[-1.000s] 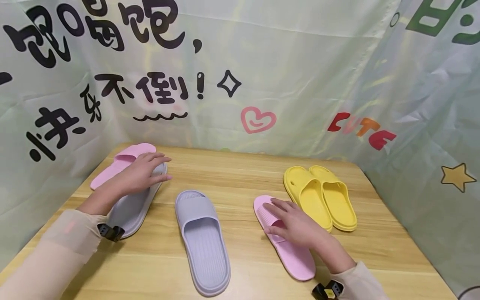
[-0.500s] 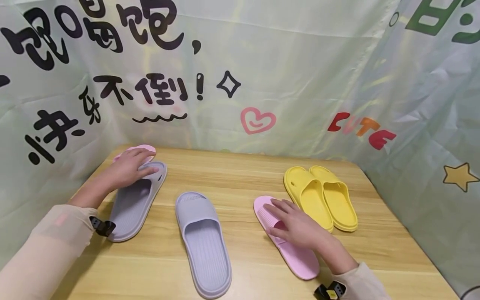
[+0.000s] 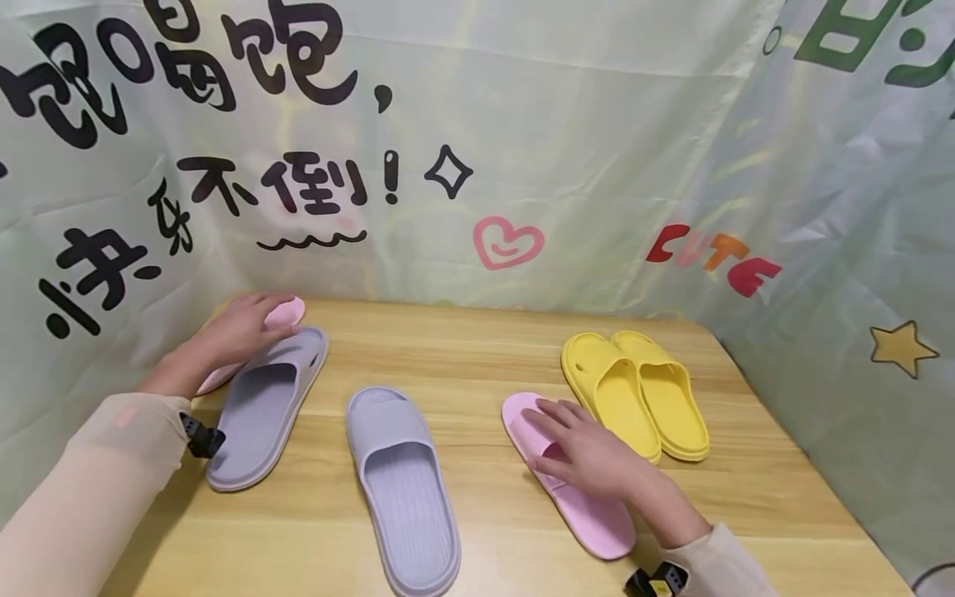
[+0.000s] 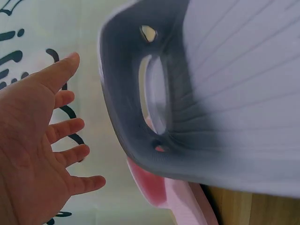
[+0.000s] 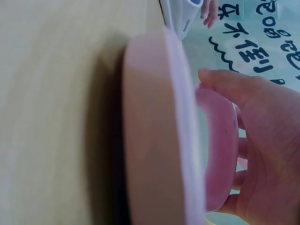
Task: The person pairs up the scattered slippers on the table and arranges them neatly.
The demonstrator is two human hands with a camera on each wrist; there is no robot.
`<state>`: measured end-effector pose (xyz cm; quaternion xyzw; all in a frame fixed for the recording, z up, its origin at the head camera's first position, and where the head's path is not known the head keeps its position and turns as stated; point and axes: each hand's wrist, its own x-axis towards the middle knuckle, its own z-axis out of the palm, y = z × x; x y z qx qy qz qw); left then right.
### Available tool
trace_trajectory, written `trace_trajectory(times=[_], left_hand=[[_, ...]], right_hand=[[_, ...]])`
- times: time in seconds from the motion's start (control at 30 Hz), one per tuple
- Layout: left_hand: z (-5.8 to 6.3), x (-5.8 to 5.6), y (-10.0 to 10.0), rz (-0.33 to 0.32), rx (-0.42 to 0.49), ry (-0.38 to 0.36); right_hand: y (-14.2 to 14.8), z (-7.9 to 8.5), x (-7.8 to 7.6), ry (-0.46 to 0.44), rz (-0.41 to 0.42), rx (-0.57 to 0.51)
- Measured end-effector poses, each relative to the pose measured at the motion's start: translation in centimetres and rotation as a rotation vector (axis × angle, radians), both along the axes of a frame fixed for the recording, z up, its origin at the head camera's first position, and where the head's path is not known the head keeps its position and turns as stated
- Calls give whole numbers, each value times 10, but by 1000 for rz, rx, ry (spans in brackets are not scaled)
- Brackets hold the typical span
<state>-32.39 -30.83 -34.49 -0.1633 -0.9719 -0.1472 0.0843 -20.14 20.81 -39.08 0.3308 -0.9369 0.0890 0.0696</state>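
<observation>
My left hand (image 3: 235,332) reaches over a pink slipper (image 3: 285,313) at the back left and covers much of it. Its fingers are spread and loosely bent in the left wrist view, with nothing between them. Right beside it lies a lavender-grey slipper (image 3: 257,423), toe pointing away. My right hand (image 3: 589,452) grips the other pink slipper (image 3: 597,522) over its strap (image 5: 222,145), thumb at one edge and fingers across the far side. A second grey slipper (image 3: 406,497) lies at the front centre, between the hands.
A pair of yellow slippers (image 3: 612,385) stands side by side at the back right, close to the right hand. The wooden table (image 3: 448,356) meets a printed cloth (image 3: 597,149) at the back and both sides.
My left hand has moved left, from above the grey slipper to the back-left pink slipper. The right-hand pink slipper's heel has swung slightly right; the right hand stays on it.
</observation>
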Motion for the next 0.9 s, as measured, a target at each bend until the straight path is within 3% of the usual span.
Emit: trace_trajectory(times=[0.2, 0.67, 0.9], left_hand=[[-9, -12, -16, 14, 5, -44], [-16, -29, -37, 69, -20, -179], [-27, -42, -46, 89, -7, -215]], right_hand=[[-3, 0, -1, 1, 11, 3], [-2, 0, -1, -10, 3, 3], [-1, -1, -2, 2, 6, -6]])
